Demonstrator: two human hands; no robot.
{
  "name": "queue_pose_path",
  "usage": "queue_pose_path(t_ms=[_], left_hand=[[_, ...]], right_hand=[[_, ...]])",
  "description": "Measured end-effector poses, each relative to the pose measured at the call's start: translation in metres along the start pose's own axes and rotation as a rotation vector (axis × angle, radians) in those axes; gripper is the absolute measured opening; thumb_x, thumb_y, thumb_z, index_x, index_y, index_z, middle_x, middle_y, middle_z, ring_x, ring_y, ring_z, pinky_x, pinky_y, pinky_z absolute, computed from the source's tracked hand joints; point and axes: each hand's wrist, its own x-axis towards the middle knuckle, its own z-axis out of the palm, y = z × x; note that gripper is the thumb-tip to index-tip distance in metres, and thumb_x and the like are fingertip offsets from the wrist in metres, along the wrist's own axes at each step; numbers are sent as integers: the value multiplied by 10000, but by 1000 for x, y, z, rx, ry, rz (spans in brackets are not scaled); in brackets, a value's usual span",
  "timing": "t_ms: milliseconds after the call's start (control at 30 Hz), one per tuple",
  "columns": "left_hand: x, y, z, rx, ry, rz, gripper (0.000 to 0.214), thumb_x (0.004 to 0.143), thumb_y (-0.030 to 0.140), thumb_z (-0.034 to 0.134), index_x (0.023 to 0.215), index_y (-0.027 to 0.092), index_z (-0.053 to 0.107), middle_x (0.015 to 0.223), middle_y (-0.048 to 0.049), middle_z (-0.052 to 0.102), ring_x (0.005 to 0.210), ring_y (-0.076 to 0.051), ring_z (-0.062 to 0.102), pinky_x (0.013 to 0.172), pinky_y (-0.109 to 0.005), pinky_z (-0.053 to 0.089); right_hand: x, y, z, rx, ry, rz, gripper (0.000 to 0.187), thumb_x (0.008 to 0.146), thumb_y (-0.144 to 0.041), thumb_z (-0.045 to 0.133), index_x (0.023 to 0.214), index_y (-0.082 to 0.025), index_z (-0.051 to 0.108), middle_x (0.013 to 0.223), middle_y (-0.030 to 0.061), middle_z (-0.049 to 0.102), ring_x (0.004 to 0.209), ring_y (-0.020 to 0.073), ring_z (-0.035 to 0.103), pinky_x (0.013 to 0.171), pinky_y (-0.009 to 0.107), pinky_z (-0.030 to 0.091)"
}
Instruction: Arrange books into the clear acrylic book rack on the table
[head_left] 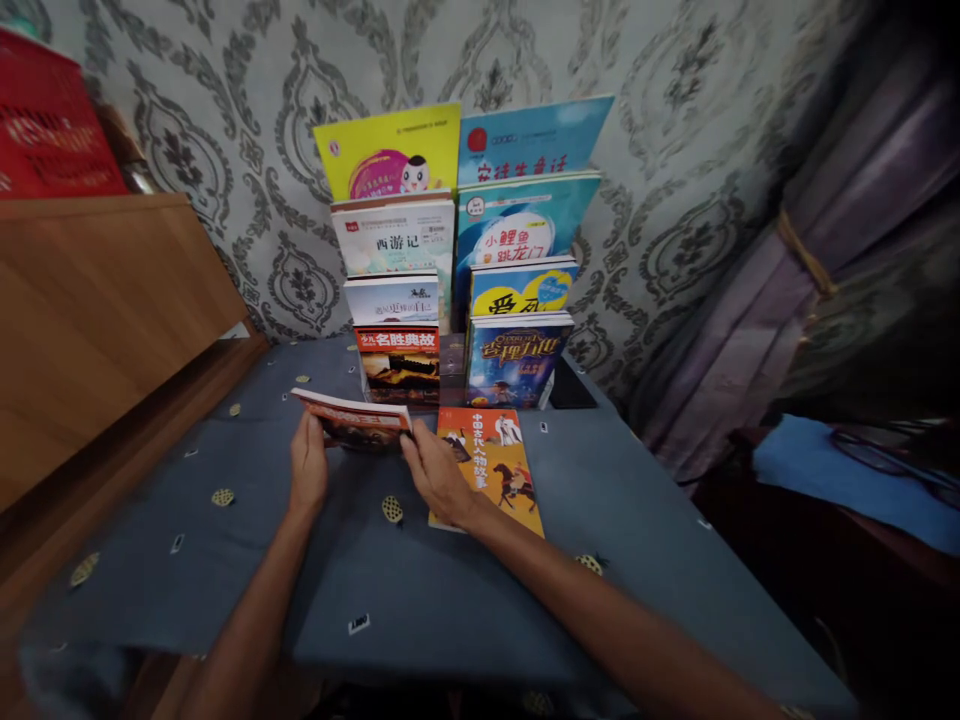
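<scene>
Between my two hands is a book with a red and dark cover, tilted so its white page edge faces up. My left hand grips its left end, and my right hand grips its right end. Under my right hand and wrist lies an orange book flat on the cloth, partly covered. Just behind the held book, a red and black book stands upright at the front of the left stack. A blue book fronts the right stack.
Behind these stand a white book, a yellow book and teal books in stepped rows. A dark flat object lies right of them. A wooden cabinet borders the left; a curtain hangs right. Dark blue cloth covers the table.
</scene>
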Motion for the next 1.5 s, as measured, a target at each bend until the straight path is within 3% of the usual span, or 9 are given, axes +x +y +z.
queue_pose_path(t_ms=[367,567,800,1000,1200,1333,1500], left_hand=[[16,18,23,91,-87,83,542,942,671,370,920,189,619,865,-49,614,820,-191,563,651,-276,473],[44,36,41,80,-36,249,570,939,696,357,825,188,589,792,-29,572,763,-168,523,710,-293,460],[77,46,62,-32,2,344,543,944,667,387,859,181,612,767,-16,531,744,-153,525,698,-289,496],[82,35,76,-121,-40,299,540,949,661,377,959,182,624,852,-37,581,737,-137,543,562,-222,478],[82,12,76,-44,-64,290,536,951,672,359,865,187,572,770,-9,522,694,-128,505,568,-225,448],[83,-1,70,109,-46,301,514,984,636,293,812,202,509,719,6,489,642,-133,492,615,-264,447],[80,-10,67,419,25,375,390,1023,472,286,801,216,480,770,-35,538,782,-195,554,800,-347,458]], right_hand=[[18,7,-15,48,102,126,178,1004,-367,328,899,-251,410,734,-10,518,658,181,542,621,297,390],[50,11,-32,62,202,52,185,1001,-388,353,905,-250,431,767,-1,531,676,172,542,636,309,444],[86,10,-51,27,283,-34,247,1015,-451,338,959,-258,483,821,25,548,743,198,583,678,363,517],[89,26,-50,35,286,-24,312,1018,-495,324,1051,-261,528,846,47,592,774,219,603,724,408,549],[87,45,-44,73,221,25,323,1010,-509,304,1040,-247,492,925,55,609,832,220,615,762,402,552],[86,52,-40,9,150,78,280,1006,-471,315,954,-242,469,857,45,581,832,222,613,749,365,514],[85,62,-35,-151,136,54,226,1007,-363,313,927,-228,476,893,81,601,904,236,593,831,370,477]])
